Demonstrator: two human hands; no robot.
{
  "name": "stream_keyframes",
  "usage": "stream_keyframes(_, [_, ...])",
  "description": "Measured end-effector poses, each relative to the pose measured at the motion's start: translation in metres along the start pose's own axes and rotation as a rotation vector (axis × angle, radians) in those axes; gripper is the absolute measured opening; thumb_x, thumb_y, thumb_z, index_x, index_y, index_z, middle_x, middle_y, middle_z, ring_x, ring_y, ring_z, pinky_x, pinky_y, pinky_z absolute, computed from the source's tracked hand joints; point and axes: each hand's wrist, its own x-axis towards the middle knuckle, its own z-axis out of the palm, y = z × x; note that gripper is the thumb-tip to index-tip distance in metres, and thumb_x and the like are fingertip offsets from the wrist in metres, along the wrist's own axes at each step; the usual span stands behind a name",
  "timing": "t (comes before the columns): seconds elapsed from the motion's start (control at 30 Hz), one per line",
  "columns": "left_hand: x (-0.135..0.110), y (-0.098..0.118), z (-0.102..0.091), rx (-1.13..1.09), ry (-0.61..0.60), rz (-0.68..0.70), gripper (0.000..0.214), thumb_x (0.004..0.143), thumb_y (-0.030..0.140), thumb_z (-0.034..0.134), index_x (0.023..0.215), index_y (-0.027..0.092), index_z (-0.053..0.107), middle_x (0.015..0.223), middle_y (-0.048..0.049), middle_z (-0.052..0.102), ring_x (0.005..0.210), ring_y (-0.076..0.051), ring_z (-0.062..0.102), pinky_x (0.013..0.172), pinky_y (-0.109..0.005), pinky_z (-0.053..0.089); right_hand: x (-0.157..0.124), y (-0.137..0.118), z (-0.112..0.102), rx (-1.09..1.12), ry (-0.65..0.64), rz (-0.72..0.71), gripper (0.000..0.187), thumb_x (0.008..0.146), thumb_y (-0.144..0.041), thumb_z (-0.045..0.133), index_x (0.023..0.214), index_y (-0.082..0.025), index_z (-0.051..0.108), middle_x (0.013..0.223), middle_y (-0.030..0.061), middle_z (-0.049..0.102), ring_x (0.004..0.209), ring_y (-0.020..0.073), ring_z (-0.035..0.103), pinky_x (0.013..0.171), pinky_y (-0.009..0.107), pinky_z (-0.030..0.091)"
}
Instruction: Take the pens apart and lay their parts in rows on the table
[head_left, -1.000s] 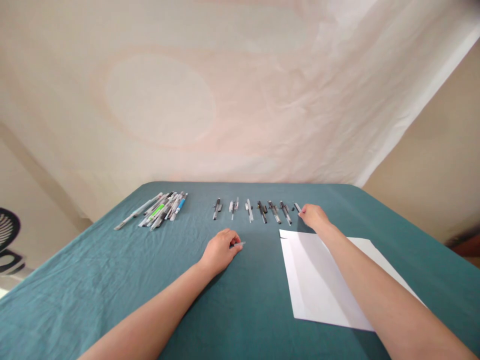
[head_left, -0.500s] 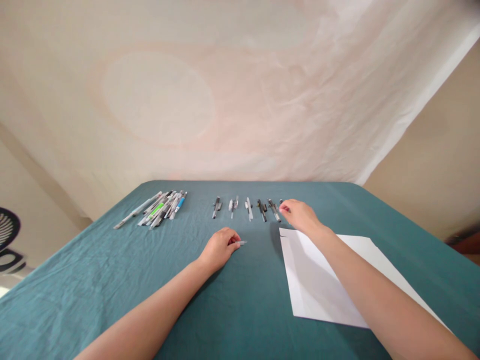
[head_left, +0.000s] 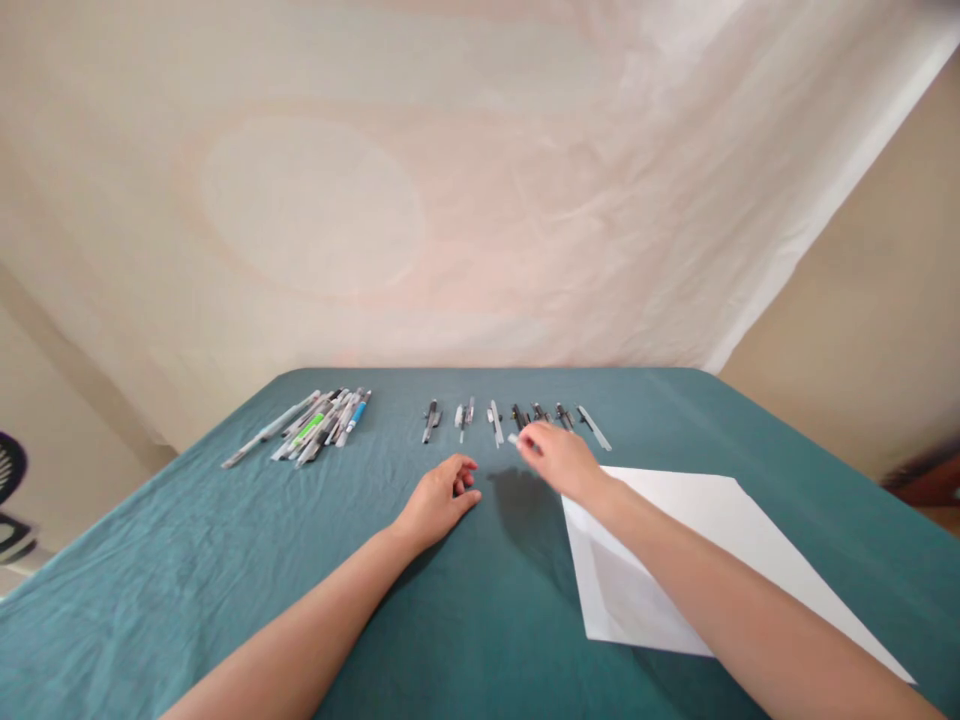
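Observation:
My right hand is closed, pinching a small translucent pen cap that pokes out past the fingertips. It hovers just in front of a row of pens and partly hides some of them. On the cloth, my left hand rests with its thumb and fingers apart, holding nothing. Within the row, a black pen lies at the left end, a whitish pen near the middle, and a pale clear pen at the right end. Small caps lie beside several of these pens.
A heap of pens, with green and blue ones among them, lies at the back left. White paper lies under my right forearm. The table has a green-blue cloth, and a pale sheet hangs behind it.
The small cap has passed from my left hand to my right, and my left fingers have opened. My right hand has moved left and nearer, leaving the pale pen at the row's right end.

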Motion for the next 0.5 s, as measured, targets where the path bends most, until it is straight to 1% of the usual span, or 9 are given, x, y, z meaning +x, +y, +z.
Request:
stream_keyframes(0.03, [0.0,0.001,-0.001,0.011,-0.009,0.006,0.031,0.073,0.021,0.054,0.104,0.02,0.05,0.087,-0.0011,0.058,0.07,-0.012,0.053,0.068,-0.024,0.042,0.006,0.019,-0.009,0.027,0.024,0.145,0.025,0.088,-0.041,0.043,0.09,-0.022,0.06,0.088,0.0005,0.063,0.08,0.012,0.057,0.068,0.02,0.04])
stream_keyframes(0.07, [0.0,0.001,-0.001,0.025,-0.015,0.014,0.03,0.073,0.021,0.054,0.103,0.02,0.051,0.087,-0.0013,0.058,0.07,-0.012,0.053,0.068,-0.024,0.042,0.011,0.038,-0.018,0.022,0.041,0.222,0.027,0.089,-0.04,0.041,0.093,-0.022,0.06,0.086,0.0005,0.064,0.077,0.0117,0.058,0.067,0.02,0.041])
stream_keyframes(0.13, [-0.001,0.002,-0.001,0.056,-0.018,0.034,0.029,0.073,0.02,0.054,0.102,0.019,0.053,0.088,-0.0017,0.057,0.071,-0.012,0.053,0.069,-0.025,0.042,0.016,0.074,-0.031,0.002,0.058,0.32,0.032,0.092,-0.039,0.035,0.096,-0.019,0.059,0.088,0.0034,0.064,0.075,0.0127,0.059,0.067,0.022,0.044])
stream_keyframes(0.17, [-0.001,0.002,-0.001,0.07,-0.014,0.044,0.029,0.073,0.019,0.054,0.101,0.019,0.053,0.088,-0.0018,0.057,0.071,-0.012,0.052,0.07,-0.025,0.042,0.016,0.09,-0.034,-0.009,0.065,0.362,0.032,0.092,-0.037,0.035,0.098,-0.017,0.059,0.09,0.0047,0.063,0.076,0.0133,0.059,0.068,0.025,0.046])
stream_keyframes(0.2, [-0.002,0.002,-0.001,0.083,-0.009,0.052,0.028,0.073,0.019,0.054,0.101,0.019,0.053,0.088,-0.0017,0.056,0.071,-0.012,0.052,0.07,-0.025,0.042,0.014,0.103,-0.034,-0.018,0.069,0.398,0.029,0.091,-0.035,0.039,0.102,-0.015,0.057,0.096,0.0057,0.062,0.08,0.0142,0.059,0.071,0.028,0.047])
stream_keyframes(0.27, [-0.002,0.003,0.0,0.102,0.0,0.061,0.028,0.073,0.019,0.054,0.1,0.02,0.054,0.088,-0.0016,0.056,0.071,-0.012,0.052,0.07,-0.025,0.042,0.007,0.123,-0.029,-0.037,0.078,0.451,0.028,0.089,-0.032,0.047,0.11,-0.016,0.054,0.11,0.0071,0.056,0.092,0.0169,0.056,0.079,0.035,0.048])
stream_keyframes(0.33, [-0.002,0.003,0.001,0.115,0.0,0.058,0.028,0.073,0.018,0.054,0.1,0.02,0.054,0.088,-0.0016,0.056,0.071,-0.012,0.052,0.071,-0.026,0.042,0.0,0.138,-0.019,-0.053,0.088,0.494,0.028,0.088,-0.031,0.049,0.112,-0.018,0.053,0.115,0.0073,0.053,0.096,0.0178,0.055,0.081,0.037,0.048])
stream_keyframes(0.43, [-0.001,0.004,0.001,0.126,-0.013,0.044,0.027,0.073,0.019,0.053,0.101,0.02,0.054,0.089,-0.0022,0.056,0.072,-0.013,0.052,0.072,-0.026,0.042,-0.002,0.154,-0.004,-0.08,0.123,0.543,0.022,0.089,-0.026,0.044,0.105,-0.016,0.058,0.107,0.0079,0.057,0.09,0.0152,0.056,0.078,0.031,0.047])
stream_keyframes(0.5, [-0.001,0.004,0.001,0.126,-0.015,0.041,0.027,0.074,0.019,0.053,0.101,0.02,0.054,0.09,-0.0023,0.056,0.073,-0.013,0.052,0.072,-0.027,0.042,0.0,0.162,0.002,-0.104,0.163,0.557,0.023,0.088,-0.021,0.041,0.098,-0.016,0.062,0.1,0.008,0.06,0.087,0.0142,0.056,0.075,0.026,0.044])
